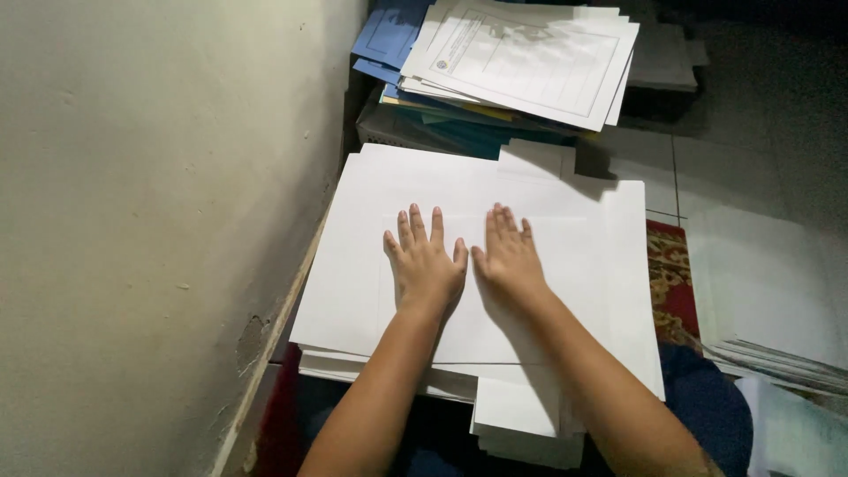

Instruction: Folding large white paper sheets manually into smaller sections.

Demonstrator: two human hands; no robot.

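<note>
We press both palms flat on a white sheet [495, 291] that tops a thick stack of white paper [371, 265], the left hand [426, 263] and the right hand [508, 259] side by side with thumbs almost touching near the middle of the page. Neither hand grips anything: the fingers are spread and laid flat, which looks like a way of holding the sheet down and smoothing it square on the pile rather than lifting it. The stack sits close against the pale wall [150, 221] on the left, its left edge running along the wall's foot, so the wall seems to serve as a straight guide. At the far end, a second heap of printed forms [530, 57] lies slightly fanned over blue folders [389, 40], kept apart from the blank pile. To the right, past a strip of red patterned rug [671, 283], another loose pile of white sheets [768, 300] rests on the tiled floor [760, 115]. Near our forearms, smaller sheets [521, 415] jut out from under the stack's near edge.
</note>
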